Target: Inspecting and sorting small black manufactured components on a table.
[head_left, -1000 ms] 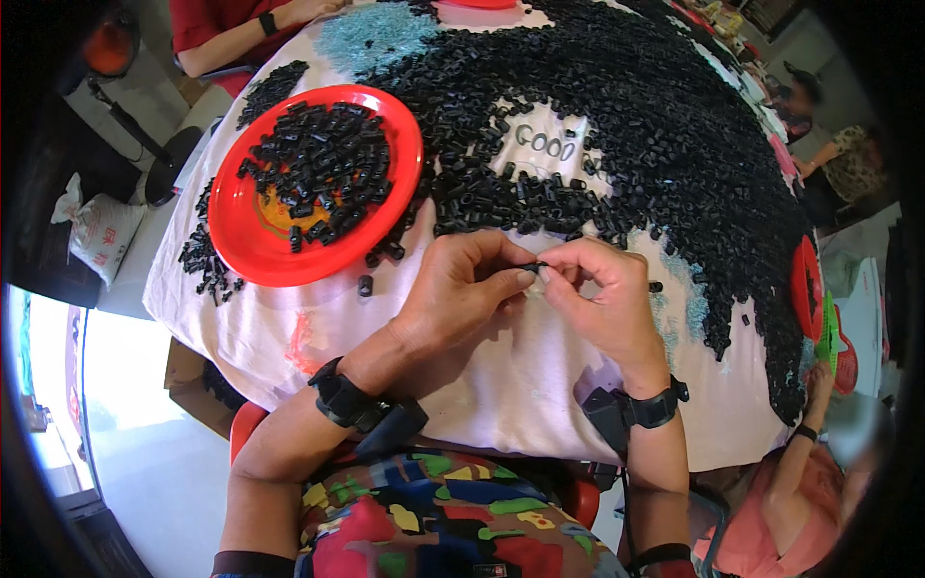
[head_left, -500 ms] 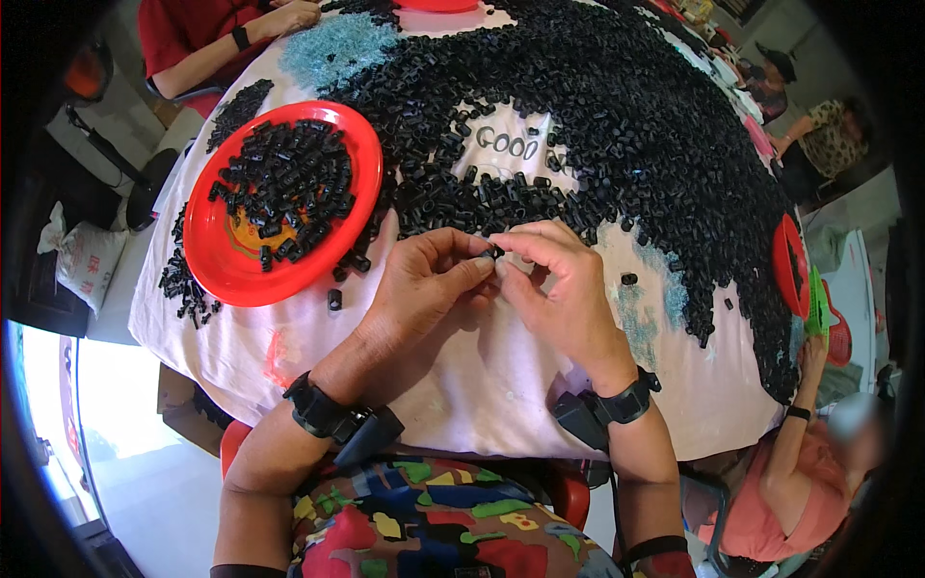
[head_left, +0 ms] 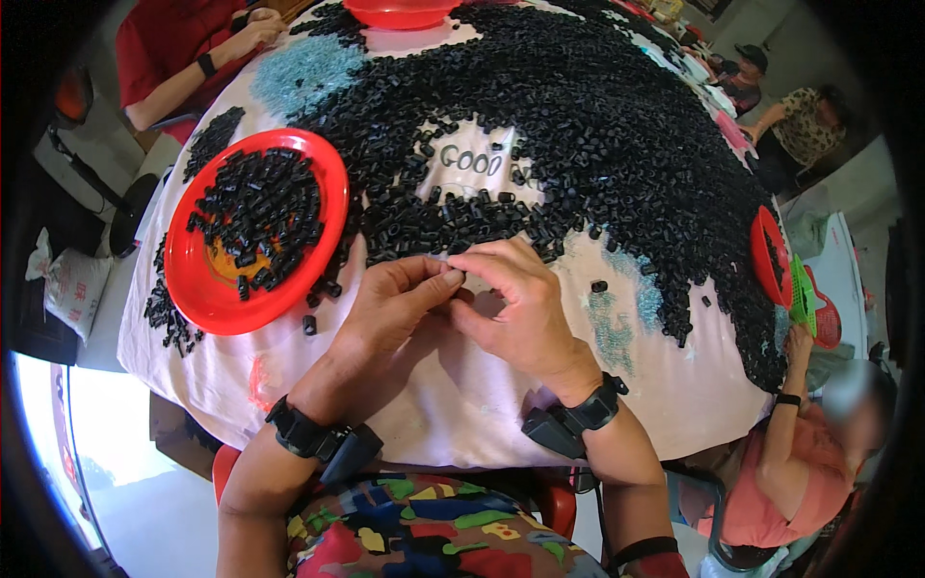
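Note:
My left hand [head_left: 393,303] and my right hand [head_left: 520,306] meet over the near part of the cloth-covered table, fingertips together. Thumb and forefinger of the left are pinched on a small black plastic piece, now mostly hidden by the fingers. The right forefinger touches the same spot, its thumb curled below; what it grips is hidden. Just beyond the hands lies a wide heap of small black tubular plastic pieces [head_left: 578,125]. A red plate [head_left: 198,313] to the left holds a mound of the same pieces.
Pale blue bits [head_left: 308,77] are piled at the far left, near a person in a red sleeve [head_left: 169,58]. Another red bowl [head_left: 400,13] stands at the far edge. On the right a person [head_left: 795,482] reaches to a green basket [head_left: 802,289] beside a red dish [head_left: 768,252].
The whole view has shifted slightly, so table and hands sit lower and further left. The black piece at my fingertips showed before and is now mostly covered. The right thumb has dropped lower.

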`<state>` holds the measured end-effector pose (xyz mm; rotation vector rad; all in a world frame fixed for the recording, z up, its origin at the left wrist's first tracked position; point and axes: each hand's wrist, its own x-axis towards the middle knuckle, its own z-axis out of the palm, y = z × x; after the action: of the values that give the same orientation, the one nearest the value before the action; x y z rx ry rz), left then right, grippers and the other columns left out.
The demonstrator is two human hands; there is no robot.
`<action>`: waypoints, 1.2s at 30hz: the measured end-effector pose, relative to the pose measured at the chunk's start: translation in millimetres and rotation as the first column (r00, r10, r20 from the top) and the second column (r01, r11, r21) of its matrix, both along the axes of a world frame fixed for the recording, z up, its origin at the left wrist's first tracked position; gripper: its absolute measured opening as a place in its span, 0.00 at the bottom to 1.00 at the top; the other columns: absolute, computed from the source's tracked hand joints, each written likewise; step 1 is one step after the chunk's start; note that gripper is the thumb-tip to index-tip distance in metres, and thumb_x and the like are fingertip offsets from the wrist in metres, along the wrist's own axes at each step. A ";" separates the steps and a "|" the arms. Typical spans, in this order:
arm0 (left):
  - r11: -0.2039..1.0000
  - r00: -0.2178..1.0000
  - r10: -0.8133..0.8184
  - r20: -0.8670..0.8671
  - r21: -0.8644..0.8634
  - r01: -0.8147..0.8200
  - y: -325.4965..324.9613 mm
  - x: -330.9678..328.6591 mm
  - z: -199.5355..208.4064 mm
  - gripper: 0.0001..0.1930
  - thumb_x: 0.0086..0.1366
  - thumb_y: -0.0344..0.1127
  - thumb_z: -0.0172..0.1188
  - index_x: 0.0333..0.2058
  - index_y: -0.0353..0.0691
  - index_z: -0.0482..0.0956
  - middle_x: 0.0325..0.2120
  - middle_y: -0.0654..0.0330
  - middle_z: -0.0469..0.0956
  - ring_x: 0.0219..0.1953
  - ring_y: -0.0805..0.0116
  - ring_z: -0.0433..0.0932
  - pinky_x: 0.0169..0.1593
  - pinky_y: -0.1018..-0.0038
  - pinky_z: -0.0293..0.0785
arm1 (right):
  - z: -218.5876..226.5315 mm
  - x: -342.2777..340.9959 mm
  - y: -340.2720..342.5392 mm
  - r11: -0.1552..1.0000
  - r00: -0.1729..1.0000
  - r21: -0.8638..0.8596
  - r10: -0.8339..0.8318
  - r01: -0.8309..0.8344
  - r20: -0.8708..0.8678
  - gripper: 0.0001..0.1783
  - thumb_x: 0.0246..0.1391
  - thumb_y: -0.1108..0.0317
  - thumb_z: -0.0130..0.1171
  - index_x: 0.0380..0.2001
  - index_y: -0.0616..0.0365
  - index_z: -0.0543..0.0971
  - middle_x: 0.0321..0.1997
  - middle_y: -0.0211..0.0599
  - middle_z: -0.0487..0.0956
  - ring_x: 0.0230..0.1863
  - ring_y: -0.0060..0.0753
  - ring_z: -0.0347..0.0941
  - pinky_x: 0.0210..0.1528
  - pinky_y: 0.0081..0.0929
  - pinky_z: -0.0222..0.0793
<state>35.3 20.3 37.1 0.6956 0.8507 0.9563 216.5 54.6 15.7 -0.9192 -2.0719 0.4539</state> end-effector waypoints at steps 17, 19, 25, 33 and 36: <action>0.995 0.995 -0.089 -0.036 0.042 0.090 2.6 -2.8 -1.6 0.15 0.76 0.43 0.56 0.48 0.37 0.81 0.38 0.66 0.82 0.38 0.82 0.79 0.44 0.81 0.73 | -6.2 -3.1 2.4 0.996 1.000 0.087 0.009 -0.008 -0.006 0.24 0.42 0.74 0.72 0.47 0.60 0.83 0.43 0.39 0.80 0.43 0.44 0.77 0.43 0.36 0.77; 0.998 0.998 -0.054 -0.013 -0.027 0.054 -0.5 0.9 4.6 0.16 0.77 0.43 0.54 0.46 0.36 0.82 0.37 0.65 0.83 0.38 0.80 0.80 0.44 0.82 0.74 | -7.0 -3.3 1.1 0.998 1.000 0.048 0.029 -0.029 -0.009 0.26 0.41 0.74 0.72 0.48 0.60 0.82 0.44 0.40 0.80 0.44 0.45 0.77 0.45 0.36 0.77; 0.885 0.945 0.176 -0.276 0.466 -0.029 -16.2 -12.5 -25.4 0.20 0.66 0.19 0.60 0.56 0.33 0.76 0.47 0.53 0.79 0.46 0.64 0.81 0.49 0.70 0.80 | -5.2 -6.1 1.0 0.999 0.997 -0.023 0.046 -0.047 -0.061 0.26 0.43 0.75 0.72 0.50 0.56 0.85 0.49 0.41 0.80 0.48 0.43 0.77 0.49 0.33 0.76; 0.816 0.916 0.003 -0.402 0.530 0.230 -18.6 -15.8 -0.4 0.28 0.65 0.15 0.59 0.63 0.34 0.70 0.58 0.52 0.69 0.54 0.62 0.79 0.58 0.69 0.79 | 4.0 -0.4 1.6 0.999 0.999 0.030 0.034 -0.035 0.013 0.25 0.42 0.80 0.71 0.48 0.61 0.84 0.47 0.41 0.81 0.43 0.41 0.78 0.43 0.31 0.79; 0.969 0.991 -0.102 -0.084 0.219 0.119 -6.4 -13.0 -10.0 0.16 0.71 0.25 0.58 0.56 0.33 0.76 0.50 0.56 0.77 0.47 0.69 0.81 0.52 0.73 0.78 | 6.0 -0.6 -0.6 0.997 0.999 -0.058 0.045 -0.046 -0.027 0.25 0.43 0.83 0.70 0.49 0.61 0.84 0.48 0.41 0.80 0.40 0.35 0.78 0.36 0.26 0.81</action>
<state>22.3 13.9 27.2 0.9667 0.7653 0.9388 215.9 54.0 21.7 -0.8973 -2.0692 0.5507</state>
